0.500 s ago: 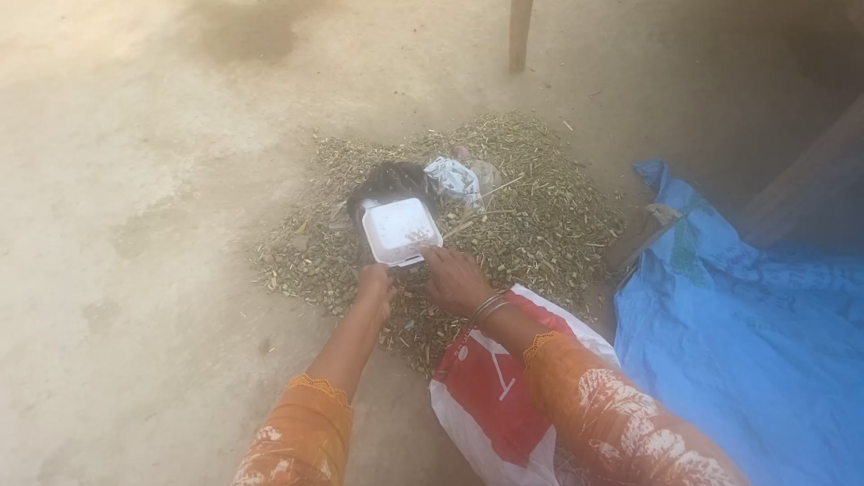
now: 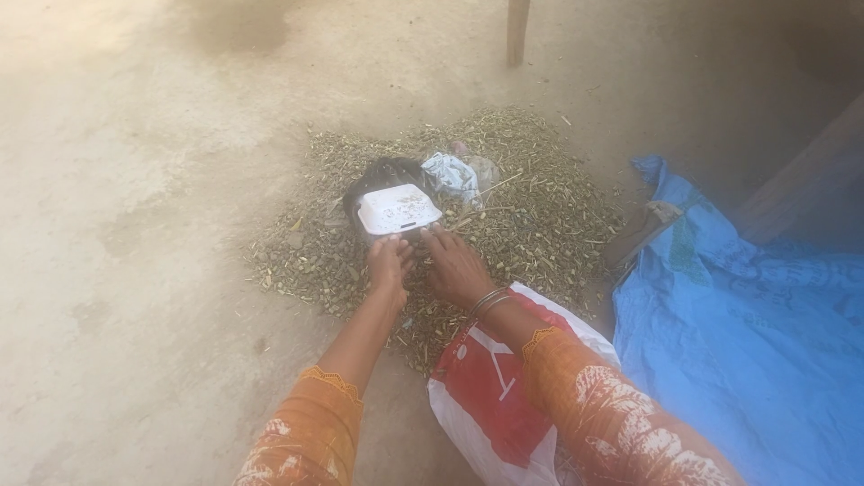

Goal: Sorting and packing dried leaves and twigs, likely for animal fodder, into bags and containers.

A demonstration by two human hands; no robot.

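1. Bare, dusty ground fills the view, pale and sunlit, with a heap of chopped dry stalks and husks spread across its middle.
2. At the near edge of that heap the left hand lies palm down, fingers loosely curled onto the litter, holding nothing that can be made out.
3. Just beside it, the right hand also rests palm down on the litter, fingers spread and pointing up toward the tray; thin metal bangles circle its wrist.
4. Both forearms wear orange sleeves with a white pattern.
5. Right above the fingertips sits a white foam tray, tilted a little, with a scatter of small bits inside; whether the fingers touch its near rim cannot be told.
6. Behind and under the tray a black plastic bag shows, and next to that a crumpled pale wrapper.
7. Under the right forearm a red and white plastic bag lies on the ground.
8. Farther right a blue tarpaulin covers the ground, well apart from the hands.
9. At the top edge, a thin wooden post stands upright.
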